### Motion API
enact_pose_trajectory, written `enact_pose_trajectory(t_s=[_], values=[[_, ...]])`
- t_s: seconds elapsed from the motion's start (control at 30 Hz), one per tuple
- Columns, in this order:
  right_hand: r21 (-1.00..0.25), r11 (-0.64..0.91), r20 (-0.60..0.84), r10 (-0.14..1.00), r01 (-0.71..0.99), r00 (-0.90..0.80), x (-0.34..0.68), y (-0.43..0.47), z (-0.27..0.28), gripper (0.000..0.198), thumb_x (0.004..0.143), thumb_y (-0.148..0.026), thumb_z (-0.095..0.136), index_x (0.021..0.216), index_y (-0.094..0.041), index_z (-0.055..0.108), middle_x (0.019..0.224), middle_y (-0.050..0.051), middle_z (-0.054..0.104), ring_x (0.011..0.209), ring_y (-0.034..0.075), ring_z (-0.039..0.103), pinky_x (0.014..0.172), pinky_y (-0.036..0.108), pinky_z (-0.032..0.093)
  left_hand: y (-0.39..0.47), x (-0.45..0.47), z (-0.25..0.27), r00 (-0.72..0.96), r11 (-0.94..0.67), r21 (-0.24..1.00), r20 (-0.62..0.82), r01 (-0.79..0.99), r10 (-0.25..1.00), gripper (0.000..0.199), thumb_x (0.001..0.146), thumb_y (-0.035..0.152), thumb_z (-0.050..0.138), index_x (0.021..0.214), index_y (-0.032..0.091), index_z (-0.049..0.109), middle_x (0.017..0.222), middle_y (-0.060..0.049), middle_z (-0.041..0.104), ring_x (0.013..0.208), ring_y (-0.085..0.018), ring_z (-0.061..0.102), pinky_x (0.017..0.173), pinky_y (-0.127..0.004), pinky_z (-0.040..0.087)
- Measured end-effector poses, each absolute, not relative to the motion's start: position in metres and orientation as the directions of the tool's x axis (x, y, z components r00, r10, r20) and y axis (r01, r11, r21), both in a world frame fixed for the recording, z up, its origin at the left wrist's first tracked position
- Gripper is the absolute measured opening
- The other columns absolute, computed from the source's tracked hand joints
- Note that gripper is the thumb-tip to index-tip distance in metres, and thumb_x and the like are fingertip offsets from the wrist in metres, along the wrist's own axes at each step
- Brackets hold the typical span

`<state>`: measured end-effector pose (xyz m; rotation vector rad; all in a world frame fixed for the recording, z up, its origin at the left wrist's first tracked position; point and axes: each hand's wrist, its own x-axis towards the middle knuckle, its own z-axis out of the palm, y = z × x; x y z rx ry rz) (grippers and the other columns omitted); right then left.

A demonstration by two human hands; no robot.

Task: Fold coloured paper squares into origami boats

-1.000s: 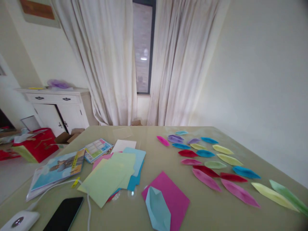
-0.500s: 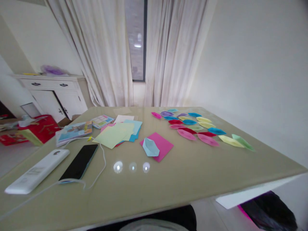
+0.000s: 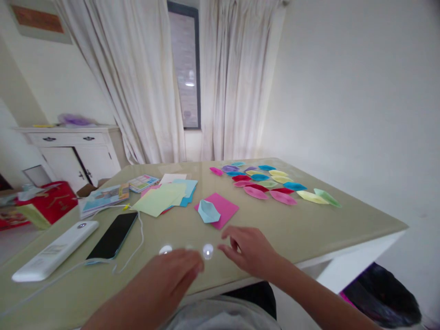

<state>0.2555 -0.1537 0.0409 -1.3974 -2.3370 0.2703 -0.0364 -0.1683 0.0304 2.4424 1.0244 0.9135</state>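
Observation:
A light blue folded paper piece point(image 3: 208, 211) lies on the left part of a magenta paper square point(image 3: 227, 210) in the middle of the table. Just in front of that square is my right hand point(image 3: 250, 251), its thumb and fingers apart, bent and holding nothing. My left hand point(image 3: 173, 275) hovers over the table's near edge, slightly blurred. Its fingers stretch to the right, and I see nothing in them. Neither hand appears to touch the paper. Folded paper boats point(image 3: 255, 192) in several colours sit in rows at the right rear.
Loose coloured paper sheets point(image 3: 158, 200) overlap at the left rear, beside booklets point(image 3: 106, 198). Nearer on the left lie a black phone point(image 3: 112, 236), a white oblong device point(image 3: 55, 250) and a white cable point(image 3: 140, 236). A wall point(image 3: 360, 114) rises on the right.
Both my hands have come into view from the bottom, over the near part of the table. The view has tilted up slightly. The papers and boats lie as before.

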Motion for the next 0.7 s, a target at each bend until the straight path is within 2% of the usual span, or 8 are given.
enact_pose_trajectory(t_s=[0.07,0.13,0.2,0.27,0.33,0.47,0.6,0.7], values=[[-0.353,0.443,0.277,0.891,0.824,-0.36,0.229,-0.105,0.048,0.032,0.097,-0.043,0.071,0.122,-0.022,0.071,0.09,0.009,0.079,0.083,0.027,0.073,0.074,0.032,0.048,-0.106,-0.014,0.045,0.492,-0.664,0.538,0.447,0.52,0.747,0.021,0.105,0.037,0.057,0.1,0.029,0.076,0.1,-0.004,0.076,0.095,-0.022,0.072,0.094,-0.039,0.058],[-0.354,0.425,0.284,0.898,0.833,-0.337,0.212,-0.067,0.043,0.032,0.094,-0.037,0.076,0.12,-0.02,0.072,0.096,0.011,0.08,0.085,0.028,0.073,0.073,0.031,0.046,-0.048,0.003,0.049,0.39,-0.629,0.554,0.497,0.545,0.775,0.025,0.108,0.035,0.052,0.114,0.024,0.074,0.116,-0.009,0.074,0.11,-0.026,0.069,0.104,-0.048,0.054],[-0.363,0.418,0.288,0.9,0.833,-0.327,0.208,-0.047,0.032,0.02,0.096,-0.032,0.072,0.11,-0.018,0.075,0.092,0.011,0.08,0.083,0.026,0.072,0.071,0.029,0.044,-0.007,0.011,0.039,0.29,-0.583,0.592,0.519,0.557,0.804,0.031,0.103,0.037,0.064,0.128,0.018,0.067,0.131,-0.01,0.068,0.117,-0.027,0.067,0.102,-0.052,0.056],[-0.383,0.441,0.291,0.892,0.812,-0.347,0.215,-0.041,0.022,0.015,0.101,-0.03,0.066,0.102,-0.02,0.076,0.083,0.005,0.078,0.076,0.021,0.07,0.068,0.027,0.042,0.01,0.01,0.022,0.219,-0.544,0.637,0.519,0.546,0.826,0.034,0.102,0.038,0.066,0.132,0.02,0.065,0.137,-0.011,0.065,0.117,-0.026,0.067,0.099,-0.05,0.058],[-0.399,0.486,0.304,0.87,0.778,-0.388,0.228,-0.044,0.018,0.014,0.102,-0.029,0.065,0.104,-0.022,0.077,0.081,0.001,0.078,0.074,0.018,0.069,0.068,0.025,0.043,0.012,0.004,0.008,0.17,-0.524,0.68,0.518,0.513,0.838,0.037,0.102,0.038,0.067,0.134,0.02,0.064,0.14,-0.012,0.064,0.119,-0.027,0.066,0.1,-0.051,0.058],[-0.402,0.577,0.37,0.813,0.711,-0.45,0.252,-0.054,0.024,0.015,0.099,-0.019,0.066,0.108,-0.024,0.078,0.107,0.004,0.081,0.096,0.02,0.073,0.084,0.028,0.049,-0.004,-0.004,0.005,0.177,-0.505,0.762,0.477,0.405,0.861,0.043,0.101,0.041,0.067,0.138,0.019,0.061,0.142,-0.013,0.063,0.121,-0.029,0.066,0.099,-0.052,0.058],[-0.421,0.612,0.466,0.78,0.67,-0.419,0.261,-0.064,0.024,0.019,0.102,-0.02,0.062,0.113,-0.023,0.077,0.112,0.007,0.079,0.1,0.022,0.073,0.09,0.031,0.052,-0.023,-0.003,0.014,0.277,-0.468,0.843,0.398,0.264,0.875,0.049,0.097,0.056,0.066,0.131,0.02,0.065,0.129,-0.014,0.073,0.106,-0.028,0.074,0.083,-0.041,0.063],[-0.463,0.619,0.53,0.767,0.634,-0.362,0.261,-0.076,0.018,0.02,0.105,-0.027,0.06,0.115,-0.023,0.076,0.111,0.009,0.078,0.096,0.022,0.073,0.09,0.033,0.054,-0.036,0.0,0.018,0.286,-0.434,0.883,0.376,0.178,0.881,0.051,0.094,0.057,0.069,0.127,0.019,0.065,0.118,-0.012,0.077,0.099,-0.026,0.076,0.081,-0.038,0.063]])
